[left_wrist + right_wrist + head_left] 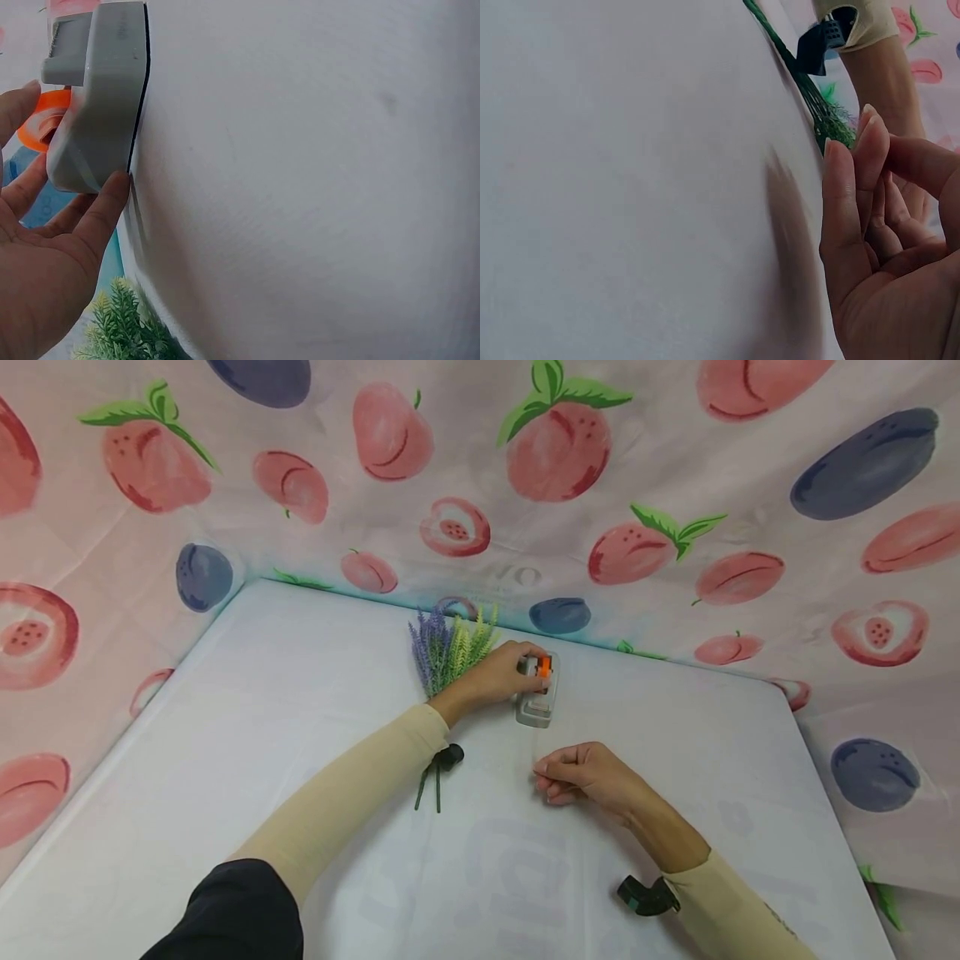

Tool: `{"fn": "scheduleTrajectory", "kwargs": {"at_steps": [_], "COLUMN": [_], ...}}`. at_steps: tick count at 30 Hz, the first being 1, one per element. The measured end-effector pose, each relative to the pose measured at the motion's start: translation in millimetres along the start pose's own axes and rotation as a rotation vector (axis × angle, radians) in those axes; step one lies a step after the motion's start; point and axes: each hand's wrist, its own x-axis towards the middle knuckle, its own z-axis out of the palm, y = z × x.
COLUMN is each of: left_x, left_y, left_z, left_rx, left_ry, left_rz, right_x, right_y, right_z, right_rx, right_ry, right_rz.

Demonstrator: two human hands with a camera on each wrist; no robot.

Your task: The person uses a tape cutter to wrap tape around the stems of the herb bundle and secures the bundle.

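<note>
A grey tape dispenser (537,712) with an orange core stands near the back of the table. My left hand (497,675) grips it, thumb at the orange core and fingers along its side; the left wrist view shows the dispenser (112,97) close up. Nearer the front, my right hand (592,774) pinches thumb and fingertips together. Between it and the dispenser runs a faint strip of clear tape (535,743), hard to make out. Under my left forearm lie artificial flowers, purple sprigs (429,647) beside yellow-green ones (470,645), their middle hidden and green stems (438,789) poking out.
White cloth covers the table (300,652). A fruit-patterned curtain (300,535) hangs along its back and sides. Small black devices sit on both wrists, one (450,756) over the flower stems, the other (648,896) near the right sleeve.
</note>
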Motion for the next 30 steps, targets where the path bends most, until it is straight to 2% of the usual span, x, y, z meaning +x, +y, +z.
{"fn": "scheduleTrajectory", "kwargs": {"at_steps": [25, 30], "left_x": [-0.4, -1.3], "left_y": [-1.3, -0.7], "left_z": [0.3, -1.8], "left_rx": [-0.016, 0.01], "left_ry": [-0.002, -0.019], "left_rz": [0.006, 0.007], "right_x": [-3, -2], "right_y": [10, 11], "right_z": [2, 4], "right_rx": [-0.04, -0.039], "right_ry": [-0.031, -0.035], "right_rz": [-0.02, -0.016]}}
